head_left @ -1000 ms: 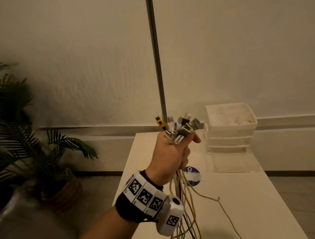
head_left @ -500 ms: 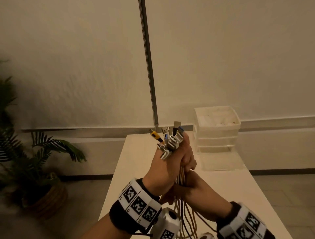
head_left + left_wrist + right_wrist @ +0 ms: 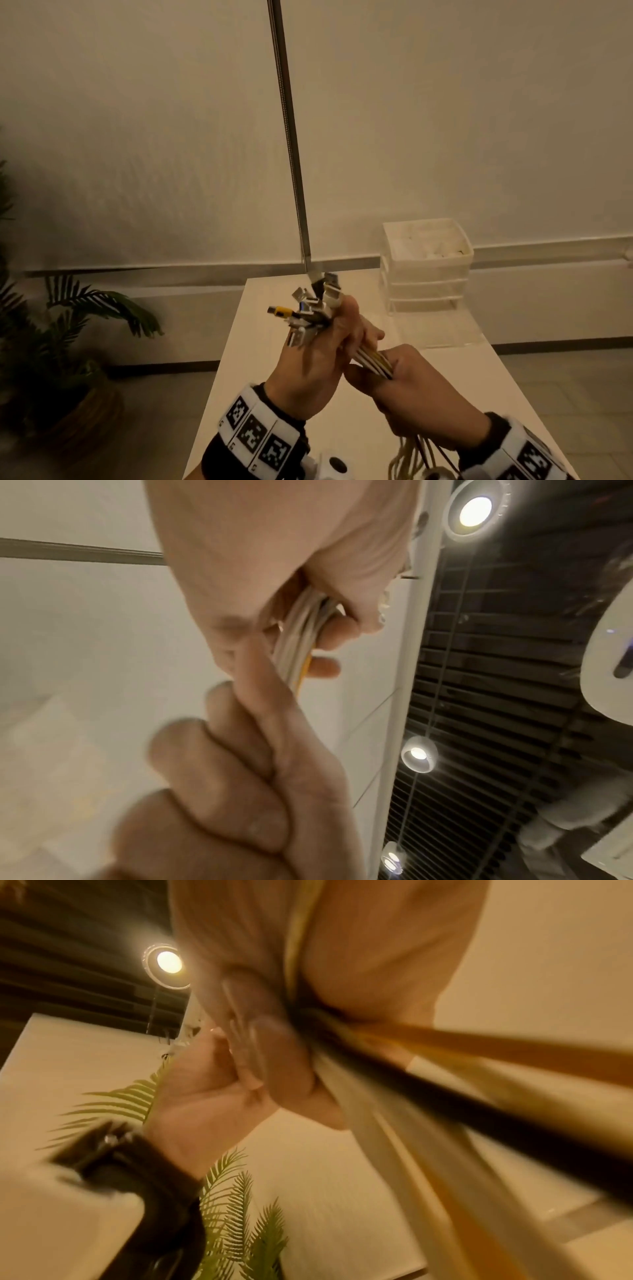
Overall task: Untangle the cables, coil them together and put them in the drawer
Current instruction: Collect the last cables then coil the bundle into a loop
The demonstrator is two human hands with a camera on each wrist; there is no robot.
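A bundle of white, yellow and black cables (image 3: 371, 362) runs between my two hands above the white table (image 3: 445, 370). My left hand (image 3: 318, 356) grips the bundle just below its plugs (image 3: 310, 308), which fan out above my fist; one plug is yellow. My right hand (image 3: 411, 394) grips the same bundle lower down, to the right of the left hand. The loose cable ends (image 3: 411, 459) hang below it. In the left wrist view the cables (image 3: 298, 642) pass from one fist into the other. The right wrist view shows blurred cables (image 3: 411, 1123) leaving my fist.
A clear plastic drawer unit (image 3: 426, 267) stands at the table's back right, with its bottom drawer (image 3: 442, 330) pulled out. A metal pole (image 3: 291, 144) rises from the table's far edge. A potted palm (image 3: 68, 329) stands on the floor at the left.
My right hand came up into view and took hold of the cables below the left hand, then slid down and right along the bundle. The left hand tilted the plugs to the left.
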